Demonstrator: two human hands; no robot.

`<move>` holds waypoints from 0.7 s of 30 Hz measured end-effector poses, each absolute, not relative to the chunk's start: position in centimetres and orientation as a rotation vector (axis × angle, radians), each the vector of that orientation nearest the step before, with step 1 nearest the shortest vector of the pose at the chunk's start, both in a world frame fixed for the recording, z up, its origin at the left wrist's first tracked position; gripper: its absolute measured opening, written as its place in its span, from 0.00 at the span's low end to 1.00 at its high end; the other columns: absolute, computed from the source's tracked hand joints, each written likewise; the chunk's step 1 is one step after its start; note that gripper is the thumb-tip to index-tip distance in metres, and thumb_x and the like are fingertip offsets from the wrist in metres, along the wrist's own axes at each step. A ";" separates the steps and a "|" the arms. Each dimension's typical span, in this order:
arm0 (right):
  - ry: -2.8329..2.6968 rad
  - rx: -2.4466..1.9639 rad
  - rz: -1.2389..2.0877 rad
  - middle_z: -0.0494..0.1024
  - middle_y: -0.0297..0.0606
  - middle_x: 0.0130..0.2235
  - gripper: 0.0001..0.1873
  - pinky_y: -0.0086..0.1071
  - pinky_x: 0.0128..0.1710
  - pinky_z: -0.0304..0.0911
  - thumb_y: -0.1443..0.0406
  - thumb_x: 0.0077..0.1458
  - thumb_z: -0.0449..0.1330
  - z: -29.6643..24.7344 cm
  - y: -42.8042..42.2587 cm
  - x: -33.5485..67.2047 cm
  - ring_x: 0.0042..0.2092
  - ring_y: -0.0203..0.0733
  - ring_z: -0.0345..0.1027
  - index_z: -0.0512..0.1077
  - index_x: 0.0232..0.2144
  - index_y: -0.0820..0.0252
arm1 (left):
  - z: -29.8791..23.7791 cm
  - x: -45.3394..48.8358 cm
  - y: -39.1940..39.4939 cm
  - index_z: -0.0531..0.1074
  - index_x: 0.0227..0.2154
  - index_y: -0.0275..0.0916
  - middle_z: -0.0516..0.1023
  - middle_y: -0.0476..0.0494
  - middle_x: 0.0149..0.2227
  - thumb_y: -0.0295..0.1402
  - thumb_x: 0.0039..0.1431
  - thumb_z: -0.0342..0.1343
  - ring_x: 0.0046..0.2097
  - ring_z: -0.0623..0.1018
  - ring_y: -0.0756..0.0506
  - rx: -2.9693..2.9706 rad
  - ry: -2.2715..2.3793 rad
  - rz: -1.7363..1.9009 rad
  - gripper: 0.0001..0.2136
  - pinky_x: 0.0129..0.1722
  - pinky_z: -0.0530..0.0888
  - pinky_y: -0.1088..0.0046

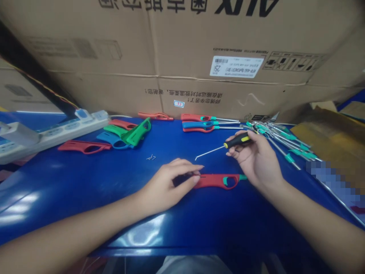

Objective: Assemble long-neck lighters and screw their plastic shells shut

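Note:
My right hand (261, 160) is closed around the black and yellow handle of a screwdriver (211, 152). The shaft slants down to the left, and a tiny piece, perhaps a screw, shows at its tip above my left hand. A red gas lighter (215, 181) with a green trigger lies flat on the table. My left hand (173, 180) has its thumb and fingers closed on the lighter's left end, hiding that part. The lighter's right end, with a green piece, reaches toward my right wrist. A few small screws (151, 156) lie loose beyond my left hand.
Red, green and blue handle shells (85, 147) are piled at left beside a white power strip (57, 131). Lighters with metal tubes (198, 117) lie at the back against a large cardboard box (114, 76). Several metal rods with green parts (285, 139) are heaped at right.

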State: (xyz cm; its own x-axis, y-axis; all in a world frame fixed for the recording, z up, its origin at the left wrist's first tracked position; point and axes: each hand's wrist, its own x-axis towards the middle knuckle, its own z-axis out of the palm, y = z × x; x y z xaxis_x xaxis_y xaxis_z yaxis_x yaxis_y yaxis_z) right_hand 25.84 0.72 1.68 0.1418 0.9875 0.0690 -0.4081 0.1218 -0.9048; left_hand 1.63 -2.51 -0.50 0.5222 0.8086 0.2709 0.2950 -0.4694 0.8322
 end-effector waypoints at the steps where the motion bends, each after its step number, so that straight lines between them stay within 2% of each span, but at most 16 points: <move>1: -0.856 -0.873 1.223 0.82 0.38 0.30 0.09 0.28 0.27 0.74 0.59 0.56 0.62 1.7 0.7 25.9 0.26 0.36 0.72 0.76 0.30 0.59 | -0.3 1.7 -2.5 0.79 0.52 0.39 0.83 0.41 0.46 0.36 0.68 0.57 0.48 0.80 0.44 1.903 0.922 0.880 0.14 0.52 0.76 0.65; 5: -0.899 -0.853 1.215 0.82 0.39 0.29 0.09 0.29 0.26 0.73 0.59 0.56 0.61 1.7 0.4 25.9 0.26 0.37 0.73 0.76 0.30 0.59 | 0.0 1.8 -2.4 0.81 0.49 0.39 0.85 0.41 0.43 0.38 0.66 0.60 0.46 0.83 0.43 1.595 0.944 0.864 0.13 0.49 0.79 0.66; 12: -0.929 -0.859 1.234 0.82 0.40 0.30 0.09 0.31 0.26 0.72 0.60 0.58 0.60 1.6 0.0 25.9 0.26 0.39 0.74 0.75 0.32 0.59 | 0.1 1.6 -2.2 0.82 0.45 0.37 0.86 0.41 0.40 0.38 0.63 0.64 0.42 0.84 0.43 1.471 0.951 0.862 0.12 0.48 0.80 0.67; 18: -0.955 -0.883 1.244 0.81 0.39 0.30 0.09 0.31 0.25 0.72 0.60 0.59 0.59 1.6 -0.2 25.7 0.26 0.39 0.73 0.75 0.32 0.59 | 0.2 1.7 -2.2 0.83 0.38 0.38 0.86 0.46 0.35 0.35 0.63 0.63 0.37 0.84 0.49 1.442 0.939 0.846 0.07 0.44 0.80 0.75; 21: -0.987 -0.886 1.248 0.81 0.39 0.31 0.08 0.32 0.25 0.72 0.61 0.60 0.59 1.6 -0.4 25.6 0.25 0.39 0.73 0.74 0.33 0.60 | 0.3 1.8 -2.0 0.83 0.35 0.38 0.86 0.47 0.33 0.34 0.62 0.64 0.36 0.83 0.49 1.428 0.946 0.826 0.06 0.42 0.79 0.76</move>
State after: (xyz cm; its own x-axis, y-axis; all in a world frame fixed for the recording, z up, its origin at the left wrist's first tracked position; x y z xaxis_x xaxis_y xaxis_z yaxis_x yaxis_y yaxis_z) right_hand 25.59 -0.37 1.56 0.0479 0.9929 0.1092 -0.3351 0.1189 -0.9346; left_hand 1.78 -2.04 0.29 0.4221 0.9058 -0.0381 0.0844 0.0026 0.9964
